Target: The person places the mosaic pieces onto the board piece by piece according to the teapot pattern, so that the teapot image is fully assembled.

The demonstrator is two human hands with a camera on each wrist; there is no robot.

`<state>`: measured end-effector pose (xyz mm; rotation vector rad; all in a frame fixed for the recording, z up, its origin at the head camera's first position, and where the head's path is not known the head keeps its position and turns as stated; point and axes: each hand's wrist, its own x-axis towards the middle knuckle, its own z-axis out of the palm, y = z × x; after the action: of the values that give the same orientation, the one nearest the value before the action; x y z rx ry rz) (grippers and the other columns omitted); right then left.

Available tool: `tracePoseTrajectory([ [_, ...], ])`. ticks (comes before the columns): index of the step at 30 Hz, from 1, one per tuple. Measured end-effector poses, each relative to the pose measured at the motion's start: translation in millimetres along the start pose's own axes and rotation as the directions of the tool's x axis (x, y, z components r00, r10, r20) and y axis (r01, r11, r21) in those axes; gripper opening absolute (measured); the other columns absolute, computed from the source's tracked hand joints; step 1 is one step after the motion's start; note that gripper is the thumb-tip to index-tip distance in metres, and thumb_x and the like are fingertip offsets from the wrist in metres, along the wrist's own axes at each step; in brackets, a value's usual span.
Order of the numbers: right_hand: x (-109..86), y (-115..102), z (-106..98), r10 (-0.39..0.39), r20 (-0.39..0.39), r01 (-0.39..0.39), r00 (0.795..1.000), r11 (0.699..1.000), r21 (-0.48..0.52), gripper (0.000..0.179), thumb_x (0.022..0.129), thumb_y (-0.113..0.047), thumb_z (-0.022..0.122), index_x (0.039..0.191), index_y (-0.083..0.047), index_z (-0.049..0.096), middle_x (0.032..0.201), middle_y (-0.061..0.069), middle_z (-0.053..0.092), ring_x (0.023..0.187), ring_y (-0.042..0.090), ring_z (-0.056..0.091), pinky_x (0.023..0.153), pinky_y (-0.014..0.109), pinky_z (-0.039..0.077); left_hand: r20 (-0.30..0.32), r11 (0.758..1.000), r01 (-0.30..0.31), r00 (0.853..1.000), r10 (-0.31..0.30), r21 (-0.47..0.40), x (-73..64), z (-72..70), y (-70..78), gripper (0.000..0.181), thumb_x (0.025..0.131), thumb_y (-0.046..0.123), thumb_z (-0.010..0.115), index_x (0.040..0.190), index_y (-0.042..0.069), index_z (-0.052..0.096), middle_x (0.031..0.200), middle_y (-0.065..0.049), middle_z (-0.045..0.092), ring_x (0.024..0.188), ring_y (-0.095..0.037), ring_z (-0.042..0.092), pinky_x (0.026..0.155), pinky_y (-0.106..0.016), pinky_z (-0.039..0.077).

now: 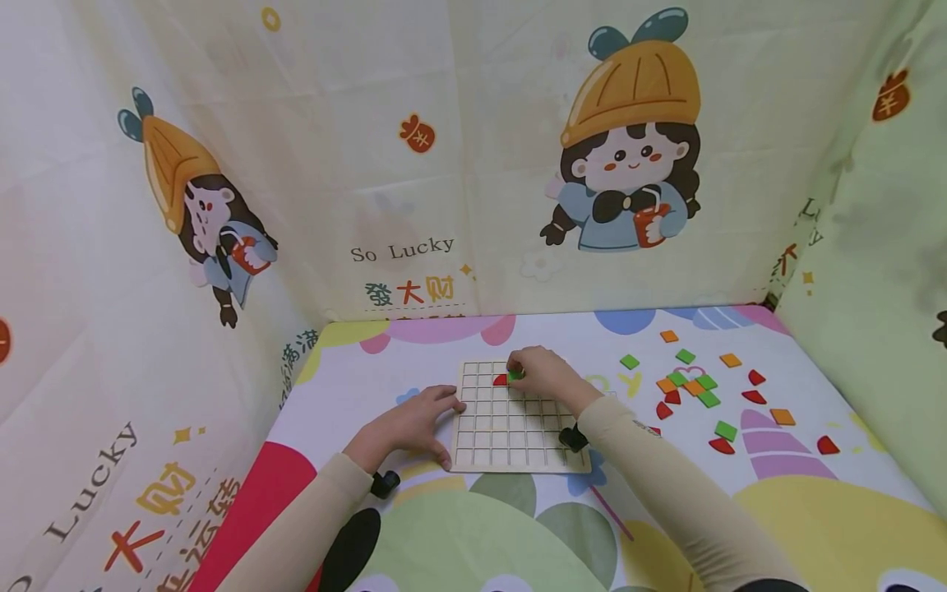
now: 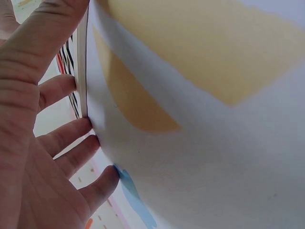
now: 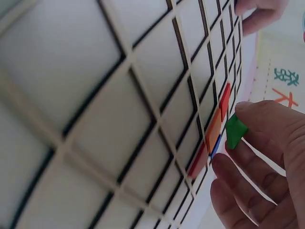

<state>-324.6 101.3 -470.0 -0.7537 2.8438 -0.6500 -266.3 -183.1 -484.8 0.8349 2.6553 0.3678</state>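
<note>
A pale wooden board [image 1: 488,419] with a square grid lies on the tabletop. My left hand [image 1: 418,423] rests at its left side; the thumb is by the near corner and the fingertips touch the edge, as the left wrist view shows. Over the board's far rows, my right hand [image 1: 543,378] pinches a green tile [image 3: 235,132] between thumb and fingers. Close below that tile, a red piece [image 3: 225,102], an orange piece [image 3: 214,129], another red piece [image 3: 198,162] and a bit of blue [image 3: 216,147] sit in grid cells. My right hand hides part of the grid in the head view.
Several loose green tiles [image 1: 725,430], orange tiles [image 1: 782,417] and red quarter-round pieces [image 1: 828,445] lie scattered right of the board. A patterned cloth covers the table. Printed curtains [image 1: 503,205] enclose its back and sides.
</note>
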Motion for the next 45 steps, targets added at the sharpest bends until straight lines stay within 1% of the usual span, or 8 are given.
tracePoseTrajectory([
  [7, 5.8, -8.1, 13.1, 0.009, 0.005, -0.009, 1.0, 1.0, -0.006, 0.017, 0.09, -0.021, 0.08, 0.104, -0.015, 0.072, 0.095, -0.002, 0.071, 0.084, 0.015, 0.06, 0.084, 0.037, 0.055, 0.002, 1.0, -0.007, 1.0, 0.007, 0.011, 2.5, 1.2, -1.9, 0.092, 0.065, 0.059, 0.094, 0.141, 0.024, 0.055, 0.165, -0.011, 0.035, 0.152, -0.032, 0.034, 0.118, -0.048, 0.04],
  [15, 8.0, -14.7, 23.6, 0.024, -0.005, -0.024, 1.0, 1.0, -0.003, 0.018, 0.09, -0.023, 0.081, 0.105, -0.018, 0.073, 0.097, -0.005, 0.071, 0.089, 0.014, 0.061, 0.089, 0.036, 0.055, -0.002, 1.0, -0.023, 1.0, 0.023, 0.012, 3.3, 0.8, -2.0, 0.093, 0.064, 0.058, 0.094, 0.14, 0.022, 0.056, 0.163, -0.014, 0.036, 0.151, -0.034, 0.035, 0.117, -0.049, 0.041],
  [23, 5.0, -19.5, 25.3, 0.057, -0.021, -0.057, 0.998, 0.998, -0.019, 0.013, 0.09, -0.022, 0.083, 0.097, -0.019, 0.072, 0.091, -0.004, 0.065, 0.084, 0.014, 0.058, 0.082, 0.037, 0.053, -0.007, 1.0, -0.022, 1.0, 0.022, -0.001, 3.7, 0.2, -1.2, 0.092, 0.064, 0.057, 0.095, 0.139, 0.022, 0.056, 0.163, -0.014, 0.036, 0.151, -0.034, 0.035, 0.117, -0.05, 0.041],
  [30, 3.1, -20.6, 26.9, 0.09, -0.05, -0.086, 0.995, 0.993, 0.077, 0.011, 0.086, -0.019, 0.086, 0.088, -0.019, 0.075, 0.088, -0.005, 0.067, 0.082, 0.012, 0.059, 0.083, 0.036, 0.054, -0.002, 1.0, -0.009, 1.0, 0.009, -0.012, 2.8, 0.5, 0.1, 0.092, 0.064, 0.057, 0.095, 0.139, 0.022, 0.056, 0.164, -0.013, 0.035, 0.15, -0.035, 0.036, 0.117, -0.05, 0.041],
  [35, 5.2, -20.0, 28.8, 0.101, -0.077, -0.091, 0.992, 0.987, 0.131, 0.01, 0.089, -0.016, 0.083, 0.082, -0.02, 0.077, 0.084, -0.007, 0.07, 0.082, 0.01, 0.06, 0.086, 0.035, 0.055, -0.002, 1.0, -0.004, 1.0, 0.004, -0.013, 1.9, 1.0, 0.2, 0.092, 0.063, 0.058, 0.095, 0.139, 0.022, 0.056, 0.164, -0.013, 0.035, 0.151, -0.035, 0.035, 0.117, -0.05, 0.04],
  [38, 5.6, -20.2, 28.8, 0.11, -0.065, -0.101, 0.992, 0.987, 0.128, 0.007, 0.091, -0.015, 0.08, 0.085, -0.019, 0.079, 0.087, -0.006, 0.072, 0.086, 0.012, 0.063, 0.09, 0.037, 0.055, -0.008, 1.0, -0.005, 1.0, 0.005, -0.014, 1.4, 0.9, 0.2, 0.093, 0.063, 0.057, 0.095, 0.14, 0.022, 0.056, 0.164, -0.013, 0.035, 0.151, -0.035, 0.036, 0.117, -0.051, 0.04],
  [41, 3.9, -20.4, 28.7, 0.111, -0.056, -0.104, 0.992, 0.987, 0.119, 0.005, 0.093, -0.014, 0.079, 0.094, -0.016, 0.083, 0.095, -0.003, 0.077, 0.098, 0.016, 0.069, 0.095, 0.038, 0.056, -0.009, 1.0, -0.006, 1.0, 0.006, -0.014, 0.6, 0.7, 0.6, 0.092, 0.063, 0.057, 0.095, 0.14, 0.022, 0.056, 0.164, -0.013, 0.035, 0.15, -0.036, 0.036, 0.117, -0.051, 0.04],
  [45, 1.2, -21.0, 28.9, 0.072, -0.072, -0.064, 0.995, 0.993, 0.099, 0.01, 0.094, -0.012, 0.077, 0.101, -0.013, 0.084, 0.107, 0.002, 0.08, 0.112, 0.022, 0.071, 0.099, 0.04, 0.055, -0.012, 1.0, -0.003, 1.0, 0.003, -0.021, -0.6, -0.6, 1.1, 0.091, 0.064, 0.055, 0.096, 0.139, 0.022, 0.056, 0.164, -0.014, 0.035, 0.15, -0.036, 0.036, 0.117, -0.051, 0.04],
])
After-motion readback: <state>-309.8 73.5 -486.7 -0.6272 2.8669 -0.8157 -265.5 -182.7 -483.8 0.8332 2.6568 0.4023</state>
